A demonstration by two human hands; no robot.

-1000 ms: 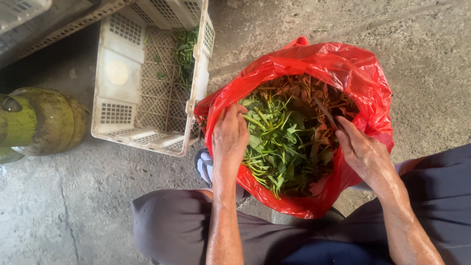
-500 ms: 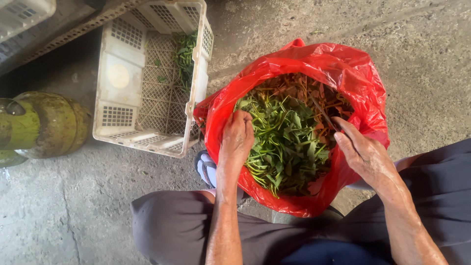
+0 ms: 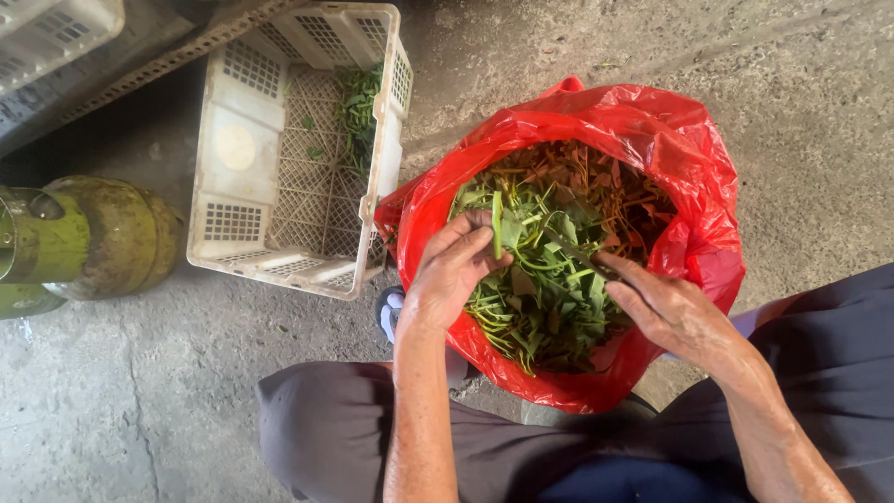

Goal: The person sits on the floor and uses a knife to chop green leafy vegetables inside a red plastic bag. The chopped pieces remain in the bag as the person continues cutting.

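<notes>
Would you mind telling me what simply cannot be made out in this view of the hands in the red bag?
- Head view: the red bag's depth, buried under green leaves.
- Left hand's grip on a stem: palm side hidden by its back.
- Right hand's fingertips sink into leaves.
- Green gas cylinder is cut off by the left edge.
- White crate's far end is shadowed.

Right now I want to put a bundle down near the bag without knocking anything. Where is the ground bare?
Bare concrete lies right of the red bag, up to the frame's edge, and at lower left, below the green gas cylinder and the white crate. It is crowded between crate and bag, which nearly touch, and inside the bag, where both hands, left and right, work in the greens.
</notes>
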